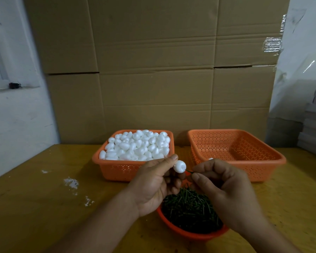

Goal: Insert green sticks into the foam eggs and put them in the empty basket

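Between the two hands, the action: the left hand pinches a foam egg at its fingertips, thumb stretched over the top, and the right hand pinches a green stick whose tip meets the egg's side. How deep it sits, I cannot tell, the stick is thin and mostly hidden behind the fingers. So this looks like the insertion step itself, one egg being skewered.

Just below both hands, a round bowl heaped with dark green sticks, the supply within easy reach. Beyond the left hand, a basket piled with white eggs. Beyond the right hand, the other basket, nearly bare, with only a speck of white peeping over its near rim just above the right knuckles, possibly a finished egg.

My read: early days, a mountain of eggs to go. Next move calls for a straight push along the stick's line while the left steadies the egg, gently, foam dents, then a short carry forward and right to drop it in the bare basket.
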`<action>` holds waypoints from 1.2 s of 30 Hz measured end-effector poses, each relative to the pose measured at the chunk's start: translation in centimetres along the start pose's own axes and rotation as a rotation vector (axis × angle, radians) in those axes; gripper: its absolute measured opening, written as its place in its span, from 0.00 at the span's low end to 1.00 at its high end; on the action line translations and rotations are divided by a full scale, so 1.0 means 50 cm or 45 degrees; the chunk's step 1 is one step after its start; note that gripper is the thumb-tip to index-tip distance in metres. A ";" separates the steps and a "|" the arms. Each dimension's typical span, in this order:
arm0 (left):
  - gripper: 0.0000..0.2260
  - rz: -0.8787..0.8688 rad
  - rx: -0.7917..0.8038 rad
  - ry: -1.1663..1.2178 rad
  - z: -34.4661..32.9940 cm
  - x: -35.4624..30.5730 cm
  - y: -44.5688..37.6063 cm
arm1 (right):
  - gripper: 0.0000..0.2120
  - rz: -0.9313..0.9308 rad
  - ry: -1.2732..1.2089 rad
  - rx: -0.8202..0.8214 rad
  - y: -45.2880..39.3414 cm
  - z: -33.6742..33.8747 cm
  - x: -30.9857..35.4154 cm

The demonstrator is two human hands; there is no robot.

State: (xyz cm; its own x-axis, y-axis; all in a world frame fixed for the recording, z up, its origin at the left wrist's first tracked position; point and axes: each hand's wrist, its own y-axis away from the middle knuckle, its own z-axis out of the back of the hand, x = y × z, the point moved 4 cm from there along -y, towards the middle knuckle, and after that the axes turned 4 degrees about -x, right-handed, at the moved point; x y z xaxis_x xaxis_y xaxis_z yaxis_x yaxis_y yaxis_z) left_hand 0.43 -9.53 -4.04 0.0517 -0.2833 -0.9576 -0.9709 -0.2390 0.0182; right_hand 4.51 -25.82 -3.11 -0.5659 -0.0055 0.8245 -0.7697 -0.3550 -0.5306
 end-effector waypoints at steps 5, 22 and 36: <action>0.11 -0.024 0.003 -0.041 -0.001 0.000 0.001 | 0.09 0.033 0.021 0.012 0.000 -0.004 -0.004; 0.16 -0.283 0.010 -0.201 -0.013 -0.005 0.011 | 0.05 0.246 0.307 -0.072 0.012 -0.011 0.011; 0.17 -0.541 0.015 -0.284 -0.017 -0.038 0.017 | 0.05 0.178 -0.109 -0.197 0.015 -0.016 0.017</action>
State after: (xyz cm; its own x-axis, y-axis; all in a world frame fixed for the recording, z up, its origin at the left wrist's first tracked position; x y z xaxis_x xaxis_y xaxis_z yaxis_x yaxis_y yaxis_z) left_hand -0.29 -9.98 -1.99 0.3943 0.0438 -0.9179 -0.8773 -0.2796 -0.3901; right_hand 3.23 -25.34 -2.94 -0.6482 -0.1263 0.7509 -0.7254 -0.1974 -0.6594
